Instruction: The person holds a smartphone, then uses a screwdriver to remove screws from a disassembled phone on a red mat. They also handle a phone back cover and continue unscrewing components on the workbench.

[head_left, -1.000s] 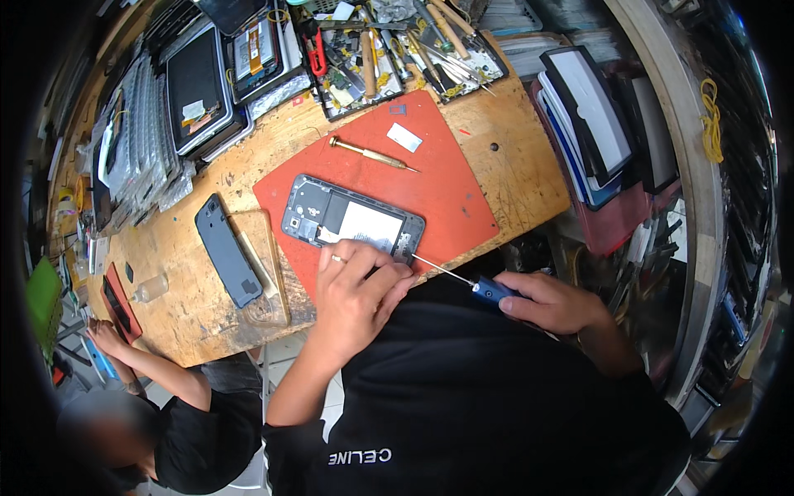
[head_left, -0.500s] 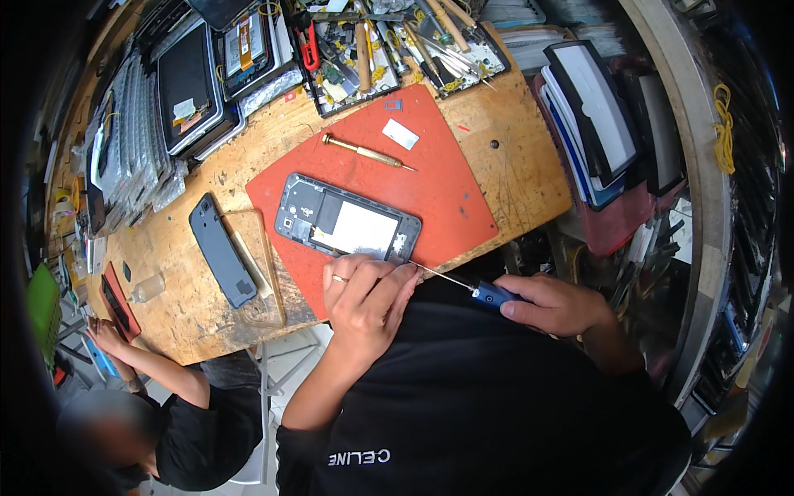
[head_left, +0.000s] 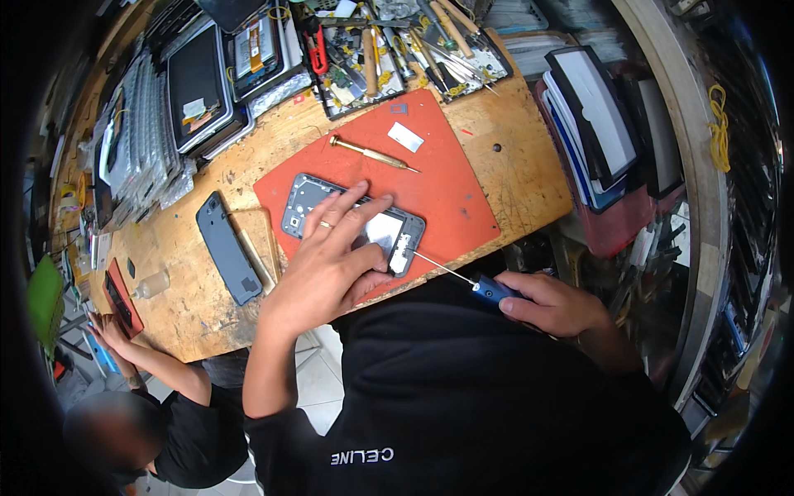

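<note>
our left hand [head_left: 331, 244] lies with its fingers spread over the phone [head_left: 309, 192], not curled around anything that we can see. our right hand [head_left: 552, 302] is closed around the handle of a blue tool [head_left: 490, 290], whose thin shaft points at the phone's near right corner; we cannot tell whether the tip touches. the phone lies with its insides showing on the red mat [head_left: 451, 186], close to our edge of the counter [head_left: 533, 157].

we judge a slip to be the main risk: the shaft is long and the right hand sits far back, so a small twist could send the tip into the battery [head_left: 382, 231] or our left fingers. if the spread hand presses unevenly, the phone could slide towards the edge.

as for containers, the open phone shell holds what looks like the battery, under a white label. beyond the mat, the left tray [head_left: 364, 106] is crowded with tools and yellow scraps, and the right tray [head_left: 480, 88] carries wooden-handled tools and thin metal ones. far left stands a small clear bottle [head_left: 152, 284]; we cannot make out its contents.
</note>
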Demonstrator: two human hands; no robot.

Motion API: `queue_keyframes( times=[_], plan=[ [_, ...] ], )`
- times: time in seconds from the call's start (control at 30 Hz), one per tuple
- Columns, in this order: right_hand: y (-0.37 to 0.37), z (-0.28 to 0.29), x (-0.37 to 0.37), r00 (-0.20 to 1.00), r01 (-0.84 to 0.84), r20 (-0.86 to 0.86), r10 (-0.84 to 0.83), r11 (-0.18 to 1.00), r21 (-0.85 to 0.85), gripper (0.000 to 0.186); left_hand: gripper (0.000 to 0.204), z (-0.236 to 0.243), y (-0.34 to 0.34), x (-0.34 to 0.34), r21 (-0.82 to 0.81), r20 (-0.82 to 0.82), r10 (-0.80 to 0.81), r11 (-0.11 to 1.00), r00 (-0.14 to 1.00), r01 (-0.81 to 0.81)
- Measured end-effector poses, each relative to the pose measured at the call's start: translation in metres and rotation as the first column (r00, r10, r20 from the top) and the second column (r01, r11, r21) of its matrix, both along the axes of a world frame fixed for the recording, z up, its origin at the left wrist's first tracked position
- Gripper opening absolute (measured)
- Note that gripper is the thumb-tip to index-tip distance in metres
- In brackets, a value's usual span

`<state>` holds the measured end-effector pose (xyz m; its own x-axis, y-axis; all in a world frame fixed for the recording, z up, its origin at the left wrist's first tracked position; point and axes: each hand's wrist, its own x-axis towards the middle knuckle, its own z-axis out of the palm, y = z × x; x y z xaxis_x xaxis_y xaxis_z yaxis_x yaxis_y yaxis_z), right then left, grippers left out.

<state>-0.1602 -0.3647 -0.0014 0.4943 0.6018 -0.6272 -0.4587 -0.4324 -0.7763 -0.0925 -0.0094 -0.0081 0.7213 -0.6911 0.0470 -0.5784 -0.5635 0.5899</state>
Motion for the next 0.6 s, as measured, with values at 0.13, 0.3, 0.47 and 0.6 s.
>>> queue_keyframes(
  times=[0.13,0.3,0.47,0.6],
  plan=[
    [0.007,0.002,0.001,0.999,0.047,0.020,-0.047,0.999,0.008,0.031,0.021,0.008,0.003,-0.002,0.153,0.032,-0.047,0.987,0.998,0.042],
    [0.026,-0.005,0.002,0.993,0.098,0.068,-0.098,0.995,0.007,0.034,0.020,0.016,-0.024,-0.046,0.239,0.126,0.322,0.908,0.938,-0.344],
    [0.042,-0.010,0.008,0.992,0.123,-0.003,-0.123,0.991,0.054,0.030,0.021,0.004,-0.040,-0.075,0.154,0.112,0.566,0.802,0.817,-0.577],
    [0.047,-0.007,0.011,0.985,0.151,-0.088,-0.147,0.988,0.035,0.027,0.016,-0.004,-0.044,-0.072,0.005,0.065,0.588,0.808,0.806,-0.590]
  ],
)
